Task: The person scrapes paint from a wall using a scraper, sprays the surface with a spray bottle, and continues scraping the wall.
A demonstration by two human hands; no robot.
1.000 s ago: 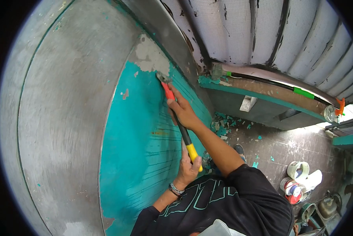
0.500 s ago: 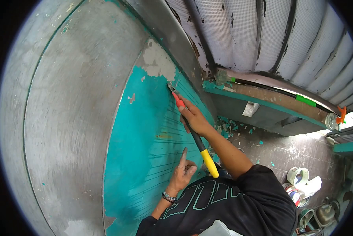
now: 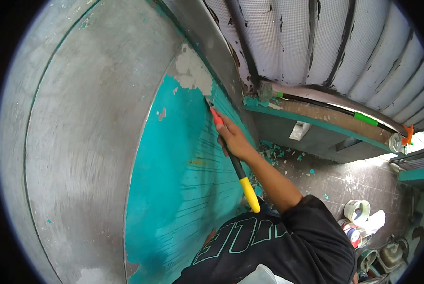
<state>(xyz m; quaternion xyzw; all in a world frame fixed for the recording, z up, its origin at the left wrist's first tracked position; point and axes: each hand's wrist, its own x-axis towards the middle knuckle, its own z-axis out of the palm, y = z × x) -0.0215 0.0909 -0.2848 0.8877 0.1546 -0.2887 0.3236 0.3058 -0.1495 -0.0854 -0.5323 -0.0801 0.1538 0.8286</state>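
My right hand point(image 3: 234, 141) is wrapped round a long-handled scraper point(image 3: 249, 194) with a red, black and yellow handle. Its metal blade tip is against the teal-painted wall point(image 3: 162, 156), just below a patch of bare grey point(image 3: 193, 71) where the paint is gone. The handle slopes down and right from the blade, and its yellow end hangs in front of my black shirt. Only a sliver of skin, seemingly my left hand point(image 3: 210, 236), shows beside the shirt; its fingers are hidden.
Bare grey wall point(image 3: 89, 132) curves along the left. A ledge point(image 3: 325, 116) on the right carries a black and green pole point(image 3: 327, 105) and a glass jar point(image 3: 397, 143). Paint flakes are scattered on the floor point(image 3: 311, 189). Several buckets point(image 3: 356, 211) stand at lower right.
My left hand, which had a finger extended near the wall, has dropped down behind my shirt. The scraper and my right hand have shifted only slightly.
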